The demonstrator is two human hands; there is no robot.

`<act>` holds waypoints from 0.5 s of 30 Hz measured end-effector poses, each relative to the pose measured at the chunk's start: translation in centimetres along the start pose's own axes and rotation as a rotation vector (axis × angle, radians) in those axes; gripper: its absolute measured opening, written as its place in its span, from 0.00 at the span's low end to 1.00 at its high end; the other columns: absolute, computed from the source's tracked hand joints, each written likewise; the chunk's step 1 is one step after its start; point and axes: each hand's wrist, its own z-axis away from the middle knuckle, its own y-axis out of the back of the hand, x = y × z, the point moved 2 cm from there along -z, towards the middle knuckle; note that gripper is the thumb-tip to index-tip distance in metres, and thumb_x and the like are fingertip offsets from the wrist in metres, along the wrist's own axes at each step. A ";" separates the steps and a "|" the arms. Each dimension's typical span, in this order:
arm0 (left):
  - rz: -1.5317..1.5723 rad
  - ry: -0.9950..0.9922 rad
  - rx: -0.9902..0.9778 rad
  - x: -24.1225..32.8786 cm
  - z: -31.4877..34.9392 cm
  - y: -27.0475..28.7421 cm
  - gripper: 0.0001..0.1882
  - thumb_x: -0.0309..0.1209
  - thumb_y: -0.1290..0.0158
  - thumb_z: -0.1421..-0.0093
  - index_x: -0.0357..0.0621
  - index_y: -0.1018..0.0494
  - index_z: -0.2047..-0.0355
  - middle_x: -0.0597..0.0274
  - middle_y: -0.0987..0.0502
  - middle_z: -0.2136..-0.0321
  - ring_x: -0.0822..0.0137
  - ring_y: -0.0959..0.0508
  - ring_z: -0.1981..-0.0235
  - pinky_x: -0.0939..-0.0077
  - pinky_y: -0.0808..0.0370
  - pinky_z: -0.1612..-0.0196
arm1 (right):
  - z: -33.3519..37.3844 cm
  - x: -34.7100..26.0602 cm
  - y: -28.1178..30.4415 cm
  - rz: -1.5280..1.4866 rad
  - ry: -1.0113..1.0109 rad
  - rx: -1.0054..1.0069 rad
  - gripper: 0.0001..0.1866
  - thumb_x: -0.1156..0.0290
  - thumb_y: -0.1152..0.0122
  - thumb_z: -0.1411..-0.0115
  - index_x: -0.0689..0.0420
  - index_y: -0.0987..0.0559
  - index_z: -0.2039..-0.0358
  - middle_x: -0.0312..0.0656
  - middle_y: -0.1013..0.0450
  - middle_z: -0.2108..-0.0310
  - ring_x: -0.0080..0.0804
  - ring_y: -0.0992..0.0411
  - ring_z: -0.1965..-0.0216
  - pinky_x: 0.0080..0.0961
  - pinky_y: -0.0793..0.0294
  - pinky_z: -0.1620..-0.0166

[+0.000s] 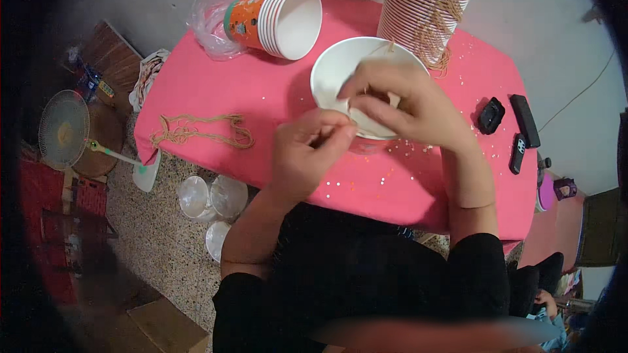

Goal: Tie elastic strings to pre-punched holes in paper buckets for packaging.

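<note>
A white paper bucket (333,68) stands at the table's near middle, its open mouth facing up. A bit of tan cord (391,46) shows at its far rim. At the near left rim, my left hand (306,150) is closed in a pinch on what looks like the thin cord. Reaching over the bucket's mouth from the right, my right hand (399,98) pinches close to the left fingertips, also seemingly on the cord. Most of the cord between them is hidden by my fingers. A loose bundle of tan cords (203,129) lies on the left of the table.
A pink-covered table (275,91) bears a tall bucket stack (409,10) draped with cords, and orange-and-white buckets (297,23) on their side. Small paper dots lie scattered. A black tray (490,116), a remote (517,153) and a dark bar (524,121) sit right. Clear tubs (229,196) stand on the floor.
</note>
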 end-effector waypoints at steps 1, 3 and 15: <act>0.085 0.019 0.023 -0.2 -0.3 0.0 0.01 0.22 0.47 0.40 0.38 0.26 0.68 0.77 0.30 0.79 0.87 0.37 0.79 0.88 0.41 0.77 | -0.2 0.7 0.2 0.093 -0.013 0.049 0.06 0.81 0.43 0.45 0.61 0.23 0.66 0.36 0.28 0.71 0.25 0.31 0.70 0.20 0.32 0.70; 0.158 0.075 0.024 0.0 -0.5 0.7 0.01 0.23 0.47 0.39 0.38 0.26 0.68 0.77 0.31 0.80 0.87 0.37 0.79 0.89 0.41 0.77 | 0.0 1.1 0.8 0.136 -0.063 0.115 0.07 0.79 0.39 0.48 0.60 0.23 0.66 0.36 0.28 0.70 0.24 0.32 0.73 0.19 0.34 0.73; 0.211 0.172 0.040 -0.2 -0.4 1.6 0.03 0.25 0.48 0.39 0.38 0.27 0.67 0.75 0.30 0.79 0.85 0.36 0.79 0.88 0.40 0.77 | 0.3 -1.2 -0.1 0.367 0.095 -0.061 0.07 0.74 0.35 0.52 0.59 0.24 0.72 0.41 0.28 0.76 0.41 0.28 0.75 0.32 0.32 0.73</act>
